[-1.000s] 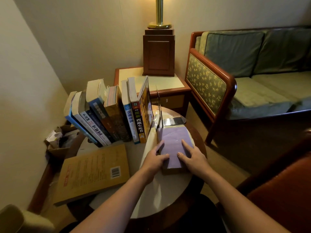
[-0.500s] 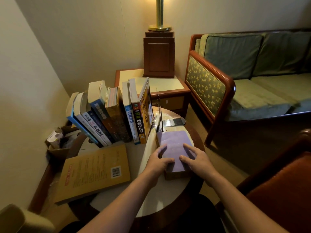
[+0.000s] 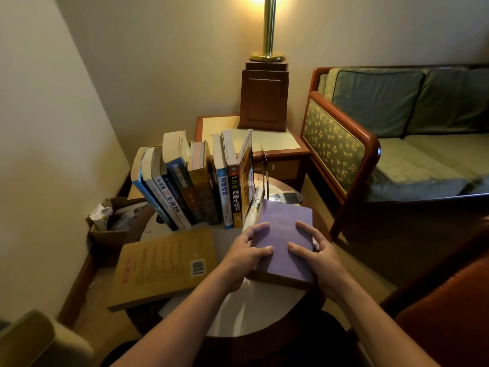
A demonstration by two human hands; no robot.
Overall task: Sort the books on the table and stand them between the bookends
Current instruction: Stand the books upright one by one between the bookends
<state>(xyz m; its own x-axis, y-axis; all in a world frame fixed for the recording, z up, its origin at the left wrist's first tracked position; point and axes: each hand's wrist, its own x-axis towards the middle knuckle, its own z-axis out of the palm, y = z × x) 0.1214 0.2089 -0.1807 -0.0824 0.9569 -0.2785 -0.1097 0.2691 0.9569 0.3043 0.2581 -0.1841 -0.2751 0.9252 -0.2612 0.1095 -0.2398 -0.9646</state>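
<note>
Most of the job looked done. A row of books [image 3: 190, 186] stood on the table [image 3: 254, 313], all leaning a bit to the left. A thin metal bookend [image 3: 264, 168] stood just beside the right end of the row. I could see only that one bookend. The other one, if it was there, was hidden behind the books on the left.

Two books were not in the row yet. One was the purple book [image 3: 284, 229], and I had it in both hands. My left grip [image 3: 246, 258] was curled round its left edge with the thumb on top. My right grip [image 3: 320, 258] was curled round its right edge with fingers on the cover. The purple book lay flat, cover up, in front of the bookend and to the right of the row. I could not tell if its near end touched the table. The other was a big yellow book [image 3: 164, 268]. It lay flat near the left edge of the table, in front of the row, with its barcode facing up. Nothing was holding it.

So I think I was about to stand the purple book up in the row, and the yellow book was left for after that.

My count was about eight standing books. They were packed tight, so I might be off by one. There were two books lying down, one bookend I could see and one table.
</note>
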